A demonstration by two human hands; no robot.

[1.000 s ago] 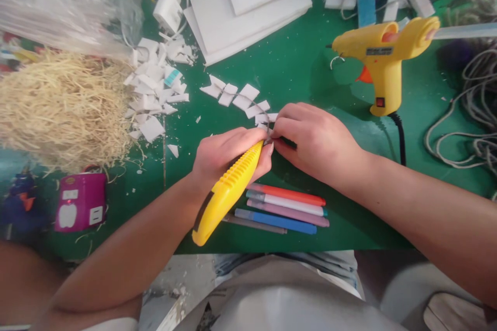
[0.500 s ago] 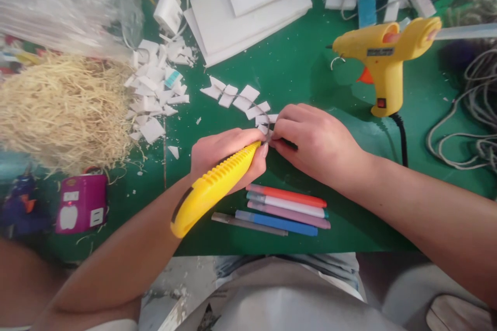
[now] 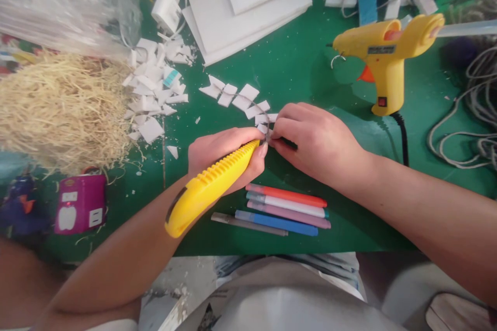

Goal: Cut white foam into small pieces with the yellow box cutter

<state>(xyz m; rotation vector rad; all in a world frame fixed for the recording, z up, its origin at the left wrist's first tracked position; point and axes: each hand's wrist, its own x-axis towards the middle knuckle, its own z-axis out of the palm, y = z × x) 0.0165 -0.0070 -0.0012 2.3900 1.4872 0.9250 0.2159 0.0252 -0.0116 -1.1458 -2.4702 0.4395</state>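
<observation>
So the left hand (image 3: 227, 152) had its fingers wrapped round the yellow cutter (image 3: 212, 189), with its front end up by the fingertips. The right hand (image 3: 316, 142) had its fingers pinched together just past that end, right at the cord (image 3: 267, 116). The cord ran away from there over a row of white chips (image 3: 246, 96).

Couldn't make out the blade or what exactly sat between the right fingertips; the hands covered most of that spot. The rope coil (image 3: 483, 114), far right of the cutter, was cut off by the view's edge.

Markers (image 3: 289, 214) lay on the bench (image 3: 303, 72) just right of the cutter, glue gun (image 3: 390, 62) well right, straw (image 3: 64, 114) and scraps (image 3: 151, 88) off to its left, boards (image 3: 233, 15) beyond it.
</observation>
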